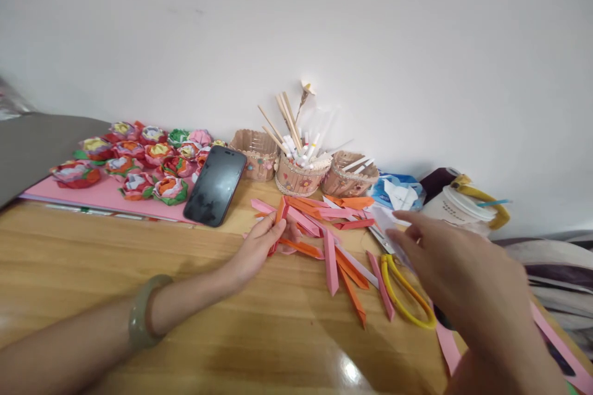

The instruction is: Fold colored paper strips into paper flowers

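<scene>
Your right hand (467,278) looks narrowly parted, seemingly empty. Your left hand (259,245) pinches folded paper (281,210), probably keeping creases tight, loose strips (331,262) handy at its three o'clock.

Orange-and-red folded paper (280,210) points upward near scattered, partly overlapping folded strips (330,264) in pink, orange and red.

I see my left grip (260,243) pinching folded paper strips (280,211) over the surface (259,333), my right grip (467,278) hovering near yellow-handled scissors (386,274), a phone (215,186) beside paper flowers (169,189).
</scene>
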### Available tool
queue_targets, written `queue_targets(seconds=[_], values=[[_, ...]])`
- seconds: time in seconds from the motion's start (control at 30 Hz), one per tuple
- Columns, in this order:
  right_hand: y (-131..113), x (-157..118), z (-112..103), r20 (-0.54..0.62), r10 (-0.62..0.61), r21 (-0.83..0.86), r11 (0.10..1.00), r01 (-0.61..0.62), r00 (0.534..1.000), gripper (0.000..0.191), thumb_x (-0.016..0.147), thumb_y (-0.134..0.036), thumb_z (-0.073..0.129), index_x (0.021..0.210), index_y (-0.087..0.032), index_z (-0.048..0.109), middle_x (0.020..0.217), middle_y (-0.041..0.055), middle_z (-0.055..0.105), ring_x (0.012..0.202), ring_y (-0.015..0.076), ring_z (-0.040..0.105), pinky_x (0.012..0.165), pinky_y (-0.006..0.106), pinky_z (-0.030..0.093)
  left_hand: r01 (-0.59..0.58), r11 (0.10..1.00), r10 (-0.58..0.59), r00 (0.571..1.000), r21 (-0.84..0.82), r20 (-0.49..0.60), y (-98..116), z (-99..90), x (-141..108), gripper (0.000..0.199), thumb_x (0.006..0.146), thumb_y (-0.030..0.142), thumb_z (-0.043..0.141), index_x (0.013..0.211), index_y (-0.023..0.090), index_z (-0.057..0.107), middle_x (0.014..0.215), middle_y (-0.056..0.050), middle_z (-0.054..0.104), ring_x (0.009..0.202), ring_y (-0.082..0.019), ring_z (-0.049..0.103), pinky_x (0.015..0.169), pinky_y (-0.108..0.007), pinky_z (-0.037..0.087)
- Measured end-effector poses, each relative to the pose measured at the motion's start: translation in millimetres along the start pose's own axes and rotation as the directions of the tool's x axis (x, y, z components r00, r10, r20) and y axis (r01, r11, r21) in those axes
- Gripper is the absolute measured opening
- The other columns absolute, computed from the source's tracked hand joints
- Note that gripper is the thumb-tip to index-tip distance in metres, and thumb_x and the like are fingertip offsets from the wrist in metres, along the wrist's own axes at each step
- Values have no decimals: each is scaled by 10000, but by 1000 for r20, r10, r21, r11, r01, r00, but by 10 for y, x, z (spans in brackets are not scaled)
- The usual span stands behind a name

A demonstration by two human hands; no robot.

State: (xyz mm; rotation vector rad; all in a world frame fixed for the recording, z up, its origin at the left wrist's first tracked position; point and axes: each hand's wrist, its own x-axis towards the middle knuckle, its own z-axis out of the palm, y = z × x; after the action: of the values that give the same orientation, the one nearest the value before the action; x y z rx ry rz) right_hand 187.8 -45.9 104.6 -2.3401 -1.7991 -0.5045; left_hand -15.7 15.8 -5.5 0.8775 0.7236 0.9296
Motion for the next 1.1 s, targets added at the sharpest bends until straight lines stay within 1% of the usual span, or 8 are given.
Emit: queue_targets(seconds=[0.07, 0.13, 0.27, 0.4, 0.6, 0.73, 0.9, 1.1], values=[[-94, -34, -12, -156, 40, 410, 912, 28, 987, 195, 781, -333, 584, 928, -236, 667, 651, 28, 656, 494, 157, 550, 425, 245, 339, 8, 1000, -8, 1000, -17, 5, 3, 2, -2, 333, 711, 449, 651, 857, 153, 608, 840, -62, 650, 834, -204, 598, 676, -311, 490], [-286, -70, 55, -163, 65, 707, 704, 70, 985, 179, 810, -326, 565, 918, -214, 653, 664, 14, 655, 501, 126, 553, 442, 228, 391, 18, 999, -18, 1000, -43, 2, 5, 6, -9, 332, 714, 430, 655, 896, 155, 617, 883, -71, 656, 876, -217, 595, 700, -324, 491], [-677, -124, 340, 43, -115, 884, 467, 16, 992, 101, 805, -246, 560, 767, -185, 631, 663, 8, 662, 553, 123, 592, 504, 223, 453, 38, 992, -38, 999, -119, 6, 9, 27, -26, 316, 729, 378, 657, 967, 172, 620, 982, -72, 661, 957, -228, 583, 752, -335, 481], [-863, -154, 624, 96, -153, 947, 319, -43, 984, 94, 808, -240, 548, 789, -176, 614, 713, 23, 675, 603, 138, 619, 551, 241, 495, 58, 966, -60, 998, -253, -1, 19, 57, -32, 264, 731, 299, 671, 962, 179, 631, 998, -54, 673, 989, -205, 582, 848, -327, 444], [-907, -181, 799, 52, -267, 947, 318, 37, 962, 153, 823, -215, 526, 952, -183, 601, 797, 41, 683, 641, 141, 619, 610, 266, 516, 47, 952, -39, 999, -302, 32, 16, 54, -23, 216, 750, 298, 660, 921, 166, 649, 906, -49, 682, 918, -168, 597, 850, -294, 437], [-878, -168, 808, 63, -317, 952, 303, 38, 946, 94, 840, -222, 503, 885, -198, 581, 795, 29, 661, 654, 137, 608, 613, 258, 508, 51, 950, -40, 998, -309, 43, 21, 49, -29, 227, 775, 282, 634, 972, 168, 645, 910, -51, 680, 857, -155, 600, 793, -281, 445], [-865, -138, 844, 102, -366, 971, 237, -14, 925, 132, 837, -225, 497, 960, -199, 538, 812, 27, 660, 669, 139, 618, 606, 255, 503, 67, 944, -58, 998, -324, 38, 31, 67, -39, 260, 759, 273, 648, 997, 169, 644, 1019, -66, 664, 990, -182, 576, 845, -296, 433], [-883, -152, 835, 149, -329, 879, 476, 28, 932, 117, 821, -211, 511, 937, -208, 530, 766, -2, 673, 668, 143, 621, 626, 263, 456, 33, 970, -15, 997, -242, 73, -3, 53, -38, 280, 750, 300, 653, 1007, 190, 657, 1166, -67, 615, 1147, -204, 493, 948, -315, 378]])
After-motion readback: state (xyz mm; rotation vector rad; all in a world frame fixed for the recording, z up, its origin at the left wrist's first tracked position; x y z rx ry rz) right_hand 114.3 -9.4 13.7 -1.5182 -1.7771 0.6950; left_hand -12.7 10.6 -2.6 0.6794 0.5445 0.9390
